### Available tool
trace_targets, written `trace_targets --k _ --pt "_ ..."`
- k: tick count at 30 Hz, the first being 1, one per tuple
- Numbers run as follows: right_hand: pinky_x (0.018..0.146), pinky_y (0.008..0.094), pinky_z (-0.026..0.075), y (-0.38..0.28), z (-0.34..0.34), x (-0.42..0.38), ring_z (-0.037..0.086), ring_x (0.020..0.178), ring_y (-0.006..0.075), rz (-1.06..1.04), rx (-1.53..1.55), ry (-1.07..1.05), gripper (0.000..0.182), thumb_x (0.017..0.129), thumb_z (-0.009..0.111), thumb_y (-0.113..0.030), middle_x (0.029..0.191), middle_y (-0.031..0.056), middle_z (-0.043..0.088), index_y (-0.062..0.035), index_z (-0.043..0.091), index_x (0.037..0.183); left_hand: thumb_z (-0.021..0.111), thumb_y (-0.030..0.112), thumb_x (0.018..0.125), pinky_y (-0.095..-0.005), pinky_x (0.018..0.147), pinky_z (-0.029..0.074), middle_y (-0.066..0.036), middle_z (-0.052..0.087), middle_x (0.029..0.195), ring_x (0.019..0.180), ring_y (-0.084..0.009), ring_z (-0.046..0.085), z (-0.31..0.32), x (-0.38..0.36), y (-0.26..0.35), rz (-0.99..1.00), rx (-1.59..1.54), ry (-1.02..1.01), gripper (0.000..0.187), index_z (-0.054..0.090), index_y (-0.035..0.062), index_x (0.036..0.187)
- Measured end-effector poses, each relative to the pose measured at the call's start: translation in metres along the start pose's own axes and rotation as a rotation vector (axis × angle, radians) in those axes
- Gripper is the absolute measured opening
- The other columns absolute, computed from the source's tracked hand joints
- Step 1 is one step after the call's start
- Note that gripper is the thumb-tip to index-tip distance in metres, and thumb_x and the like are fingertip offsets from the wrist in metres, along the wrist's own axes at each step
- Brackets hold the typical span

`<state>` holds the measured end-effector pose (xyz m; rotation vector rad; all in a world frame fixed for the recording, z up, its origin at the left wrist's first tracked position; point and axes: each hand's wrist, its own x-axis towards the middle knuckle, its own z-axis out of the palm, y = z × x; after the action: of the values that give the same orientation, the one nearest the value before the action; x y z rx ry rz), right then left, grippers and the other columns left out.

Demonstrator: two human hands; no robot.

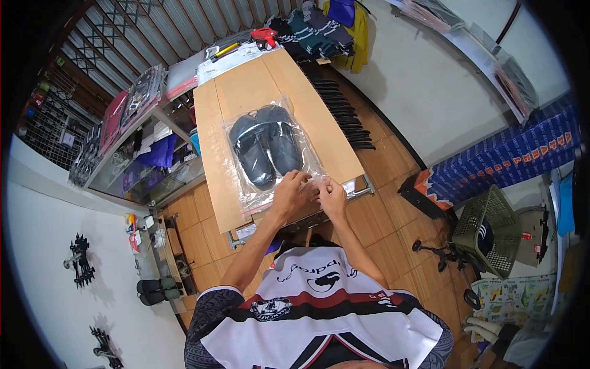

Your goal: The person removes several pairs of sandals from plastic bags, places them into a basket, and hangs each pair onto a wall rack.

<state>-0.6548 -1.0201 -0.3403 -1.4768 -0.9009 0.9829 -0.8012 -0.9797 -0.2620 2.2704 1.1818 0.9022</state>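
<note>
A pair of dark slippers (265, 147) lies inside a clear plastic bag (310, 157) on the light wooden table (212, 117). The bag's open-looking edge with a reddish strip faces me at the table's near side. My left hand (291, 194) rests on that near edge, just below the slippers, its fingers bent against the plastic. To its right, my right hand (332, 198) pinches the bag's near right corner, with fingers closed together. Both hands are close to each other.
A red tape dispenser (264, 38) and a yellow-handled tool (225, 51) lie at the table's far end. A glass display case (153, 147) stands left. Black hangers (341, 111) line the right side. Stacked blue boxes (504, 157) and a green basket (491, 234) are further right.
</note>
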Motion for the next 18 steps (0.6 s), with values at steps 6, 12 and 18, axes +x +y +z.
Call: trace_targets --k 6,12,18 --pt "0.053 0.0256 0.052 -0.035 0.001 -0.010 0.071 0.061 0.0146 0.032 -0.169 -0.153 0.023 0.095 0.066 -0.019 0.075 0.0095 0.073 0.0036 0.066 0.090 0.070 0.009 0.086 -0.0397 0.074 0.053 -0.013 0.069 0.091 0.084 -0.0304 0.067 -0.010 -0.020 -0.004 -0.105 -0.055 -0.023 0.023 0.066 0.0050 0.108" --pt "0.057 0.0321 0.055 -0.009 0.004 -0.001 0.072 0.059 0.0203 0.083 -0.163 -0.111 0.026 0.092 0.063 -0.018 0.071 0.0144 0.073 0.0045 0.069 0.081 0.070 0.003 0.087 -0.0360 0.071 0.054 -0.014 0.070 0.088 0.080 -0.0279 0.070 -0.020 -0.005 -0.002 -0.107 -0.112 0.200 0.023 0.062 0.0015 0.108" --pt "0.047 0.0242 0.053 -0.016 0.005 -0.005 0.070 0.058 0.0152 0.137 -0.020 -0.130 0.020 0.097 0.061 -0.014 0.075 0.0107 0.071 0.0037 0.063 0.089 0.073 0.002 0.084 -0.0347 0.072 0.055 -0.013 0.070 0.089 0.080 -0.0263 0.070 -0.041 -0.006 0.003 -0.150 -0.171 0.191 0.024 0.063 0.0028 0.106"
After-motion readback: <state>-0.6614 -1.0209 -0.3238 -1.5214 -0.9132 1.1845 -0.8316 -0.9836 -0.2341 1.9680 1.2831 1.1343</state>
